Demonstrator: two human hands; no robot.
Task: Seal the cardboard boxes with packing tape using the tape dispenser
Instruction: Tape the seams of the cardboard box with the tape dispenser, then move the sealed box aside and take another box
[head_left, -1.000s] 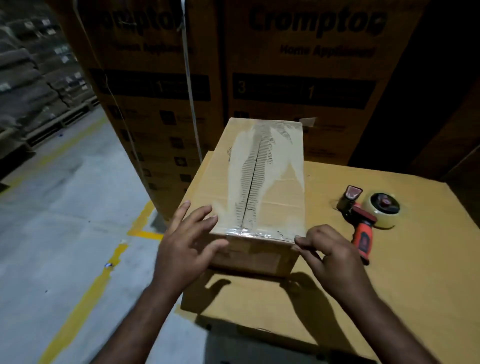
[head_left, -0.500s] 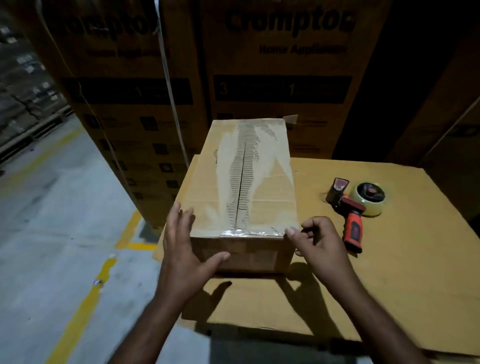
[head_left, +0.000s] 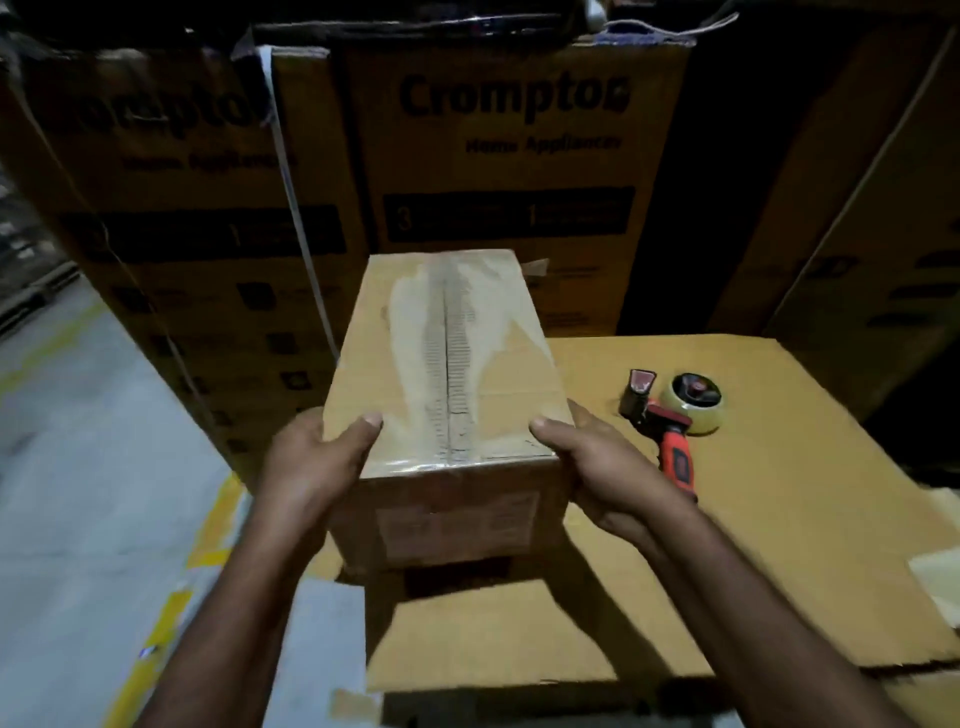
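Note:
A small brown cardboard box (head_left: 447, 364) with clear tape over its top seam is held between both hands, its near end raised above the large flat carton (head_left: 753, 519) below. My left hand (head_left: 311, 462) grips the box's left near corner, thumb on top. My right hand (head_left: 597, 467) grips the right near corner the same way. The tape dispenser (head_left: 670, 421), with a red-orange handle and a yellowish tape roll, lies on the flat carton just right of my right hand, untouched.
Tall stacked cartons printed "Cromptor" (head_left: 509, 156) form a wall right behind the box. More dark cartons (head_left: 857, 234) stand at the right. Grey concrete floor with yellow lines (head_left: 104, 493) lies to the left, below the carton's edge.
Both hands have gone from touching the box's near end to gripping its two near corners, and the box has come up and toward me.

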